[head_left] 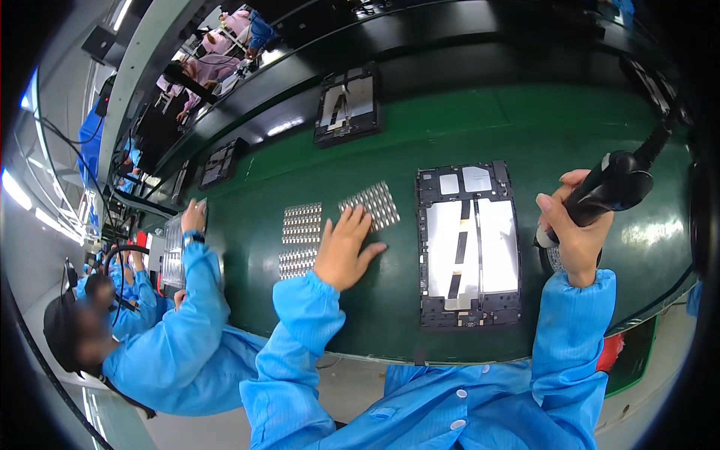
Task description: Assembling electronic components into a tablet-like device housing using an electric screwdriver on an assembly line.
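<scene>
My left hand (346, 247) lies flat with its fingers stretched out, the fingertips on the lower left edge of a sheet of small metal parts (381, 204). Two similar sheets (302, 223) lie to its left. In my right hand (577, 232) is a black electric screwdriver (613, 184) with a cable at its top; the fingers wrap round it. Its lower end is over a small round dish (553, 259), partly hidden by the hand, so its contents are hard to make out. Between my hands lies an opened tablet-like device (499, 255), with silver panels and a black frame.
More opened devices (346, 105) stand along the far side of the green bench (465, 127), by a dark raised ledge (457, 60). At the left a co-worker in a blue smock (176, 345) reaches over clear trays (174, 251). A green bin (637, 360) stands below the right edge.
</scene>
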A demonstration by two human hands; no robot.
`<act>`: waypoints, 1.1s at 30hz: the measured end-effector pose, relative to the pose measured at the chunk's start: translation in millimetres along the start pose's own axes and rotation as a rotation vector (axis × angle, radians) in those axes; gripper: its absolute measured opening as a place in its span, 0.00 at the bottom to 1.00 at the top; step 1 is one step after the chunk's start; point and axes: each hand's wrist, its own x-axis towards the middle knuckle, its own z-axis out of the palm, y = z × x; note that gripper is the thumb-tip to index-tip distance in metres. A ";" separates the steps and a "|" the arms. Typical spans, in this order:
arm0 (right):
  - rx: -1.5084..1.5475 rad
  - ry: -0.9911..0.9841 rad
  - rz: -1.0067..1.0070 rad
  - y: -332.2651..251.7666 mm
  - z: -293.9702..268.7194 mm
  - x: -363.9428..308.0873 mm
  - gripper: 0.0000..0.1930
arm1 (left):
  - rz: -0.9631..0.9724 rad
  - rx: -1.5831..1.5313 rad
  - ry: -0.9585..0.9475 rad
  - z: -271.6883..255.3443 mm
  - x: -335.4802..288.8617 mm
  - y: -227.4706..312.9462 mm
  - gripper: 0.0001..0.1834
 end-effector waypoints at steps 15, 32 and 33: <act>-0.021 -0.003 0.027 -5.4 -8.1 -5.9 0.20 | -0.091 -0.381 -0.248 -26.8 34.7 -27.9 0.33; -0.067 -0.013 0.009 -4.6 -8.2 -6.5 0.20 | -0.468 -0.979 -0.204 -8.5 7.9 -57.5 0.14; -0.081 -0.014 0.007 -4.8 -8.9 -6.5 0.20 | -0.436 -0.949 -0.143 -3.1 5.0 -55.4 0.12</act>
